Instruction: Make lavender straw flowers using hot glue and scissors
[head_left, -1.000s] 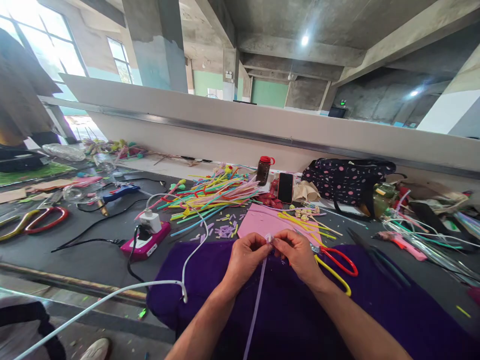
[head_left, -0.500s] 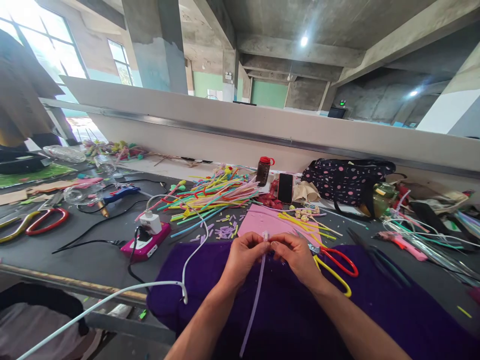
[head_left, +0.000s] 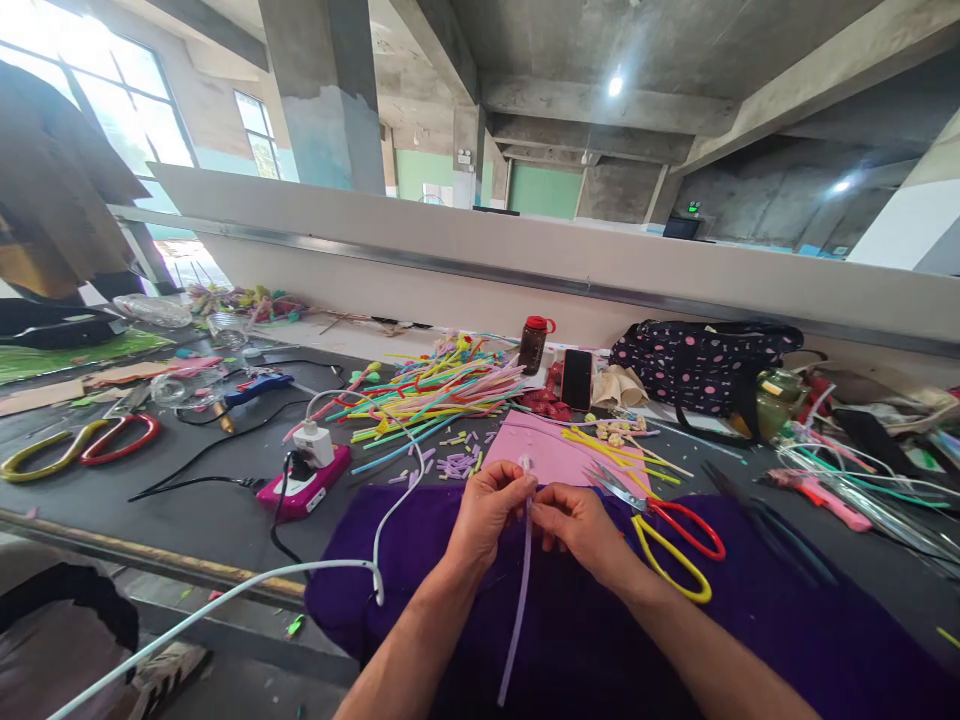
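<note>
A pale lavender pipe cleaner (head_left: 519,610) hangs straight down in front of me over the dark purple cloth (head_left: 420,530). My left hand (head_left: 480,520) pinches its upper end between thumb and fingertips. A small whitish tip sticks up above that pinch; its exact shape is too small to tell. Just below and to the right, my right hand (head_left: 585,530) is closed, thumb and index finger pressed against the same stem. Beyond the fingers lies a pink sheet (head_left: 525,435). Scissors (head_left: 667,525) with red and yellow handles rest to the right, blades partly over the sheet.
Cut lavender bits (head_left: 457,467) and a pile of coloured pipe cleaners (head_left: 435,395) lie behind my hands. At left are a magenta power strip (head_left: 304,490), a white cable (head_left: 225,600) and other scissors (head_left: 82,445). A phone (head_left: 577,380), bottle (head_left: 533,345), bag (head_left: 697,365) and pink glue gun (head_left: 825,497) stand farther back or right.
My right hand has slid slightly down the pipe cleaner, away from its top, while the left keeps its pinch. The whole view has shifted a little, so the table appears farther right.
</note>
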